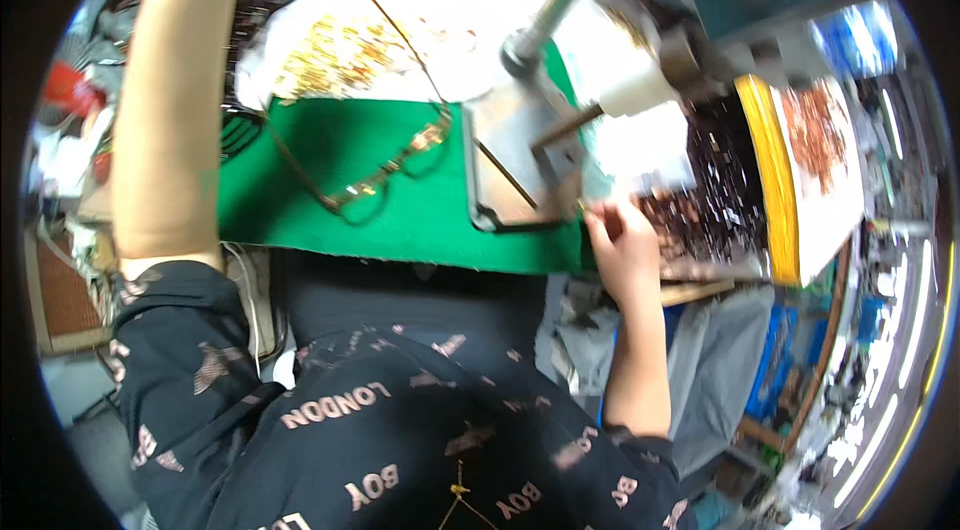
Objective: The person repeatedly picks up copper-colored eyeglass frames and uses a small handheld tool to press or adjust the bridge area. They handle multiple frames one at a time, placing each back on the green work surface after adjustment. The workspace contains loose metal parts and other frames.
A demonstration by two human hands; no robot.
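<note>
My right hand [627, 245] is at the right edge of the green mat [400, 245], thumb and fingers pinched together. A small golden speck shows at their tips, too blurred to name. Beside it, a thin dark strip [507, 175], like an eyeglass temple, lies across the grey metal plate [483, 215]. An eyeglass frame [385, 173] with its temples spread lies on the mat to the left. My left forearm [170, 130] reaches up past the mat's left side, and its hand is cut off by the top edge.
A bench machine [640, 90] with a metal post stands over the plate. Behind the mat, small gold-coloured parts [345, 55] are heaped on white cloth [470, 5]. Many dark brown pieces [725, 190] lie at right, beside a yellow-edged box [780, 180]. A red object [70, 90] sits far left.
</note>
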